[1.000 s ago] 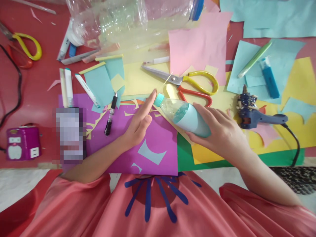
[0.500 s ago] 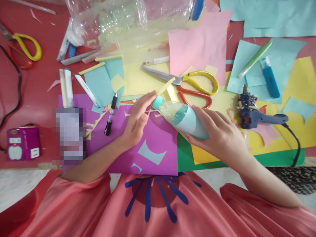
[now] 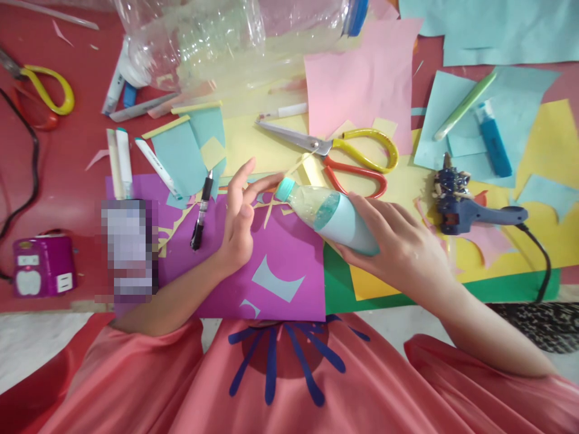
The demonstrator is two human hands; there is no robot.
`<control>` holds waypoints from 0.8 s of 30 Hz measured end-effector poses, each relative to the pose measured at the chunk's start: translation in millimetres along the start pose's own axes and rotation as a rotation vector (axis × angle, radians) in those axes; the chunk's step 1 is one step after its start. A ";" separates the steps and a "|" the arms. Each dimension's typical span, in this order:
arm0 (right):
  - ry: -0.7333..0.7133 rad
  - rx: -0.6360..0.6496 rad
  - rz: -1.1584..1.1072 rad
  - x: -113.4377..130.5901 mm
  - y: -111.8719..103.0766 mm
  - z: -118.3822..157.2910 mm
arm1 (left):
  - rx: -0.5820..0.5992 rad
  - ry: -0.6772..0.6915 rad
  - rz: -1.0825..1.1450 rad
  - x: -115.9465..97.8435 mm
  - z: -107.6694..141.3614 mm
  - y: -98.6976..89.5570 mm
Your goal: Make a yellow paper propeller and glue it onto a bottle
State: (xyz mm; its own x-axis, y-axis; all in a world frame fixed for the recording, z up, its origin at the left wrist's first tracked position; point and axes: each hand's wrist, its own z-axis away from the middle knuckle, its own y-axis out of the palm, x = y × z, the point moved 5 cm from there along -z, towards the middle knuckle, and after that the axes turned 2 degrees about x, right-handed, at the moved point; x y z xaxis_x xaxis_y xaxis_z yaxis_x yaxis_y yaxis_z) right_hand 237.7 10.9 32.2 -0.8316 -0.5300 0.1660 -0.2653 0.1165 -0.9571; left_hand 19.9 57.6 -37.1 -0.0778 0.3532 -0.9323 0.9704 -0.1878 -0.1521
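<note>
A small clear bottle (image 3: pixel 312 205) with a turquoise cap (image 3: pixel 284 189) and a light blue wrap lies tilted in my right hand (image 3: pixel 402 241), whose fingers are round its base. My left hand (image 3: pixel 239 223) has its fingers apart beside the cap, one fingertip close to or touching it. A thin yellow paper strip (image 3: pixel 268 212) hangs by the cap, with another part of it slanting up behind. Just beyond the bottle lie large scissors (image 3: pixel 321 146) with yellow and red handles. Purple paper (image 3: pixel 284 253) is under the left hand.
Large clear plastic bottles (image 3: pixel 203 42) lie at the back. A glue gun (image 3: pixel 465 211) with its cord rests at the right, near a blue glue tube (image 3: pixel 495 141). Markers (image 3: pixel 123 160), a black pen (image 3: pixel 201 211), a blurred phone-like object (image 3: pixel 129 247) and a purple box (image 3: pixel 44 265) are at the left.
My left hand has spread its fingers, its upper finger lifting up and left from the cap. The yellow strip has shifted beside the cap. My right hand still holds the bottle.
</note>
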 end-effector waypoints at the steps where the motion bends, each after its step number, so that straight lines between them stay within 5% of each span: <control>1: 0.002 0.002 0.001 -0.1 -0.1 0.0 | -0.018 0.012 0.006 0.0 -0.4 -0.1; 11: -0.004 0.002 0.009 0.2 -1.3 -1.6 | -0.006 -0.089 -0.085 -0.6 0.8 -1.2; 24: -0.035 -0.013 0.015 0.2 -0.8 -2.4 | -0.019 -0.136 0.219 3.0 -3.8 -1.1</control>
State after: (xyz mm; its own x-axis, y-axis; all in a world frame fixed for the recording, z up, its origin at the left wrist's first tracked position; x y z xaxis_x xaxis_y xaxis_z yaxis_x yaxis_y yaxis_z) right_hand 236.5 12.7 33.5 -0.8182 -0.5568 0.1435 -0.2600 0.1356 -0.9560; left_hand 19.5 62.3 -38.5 0.1055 0.1794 -0.9781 0.9715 -0.2285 0.0629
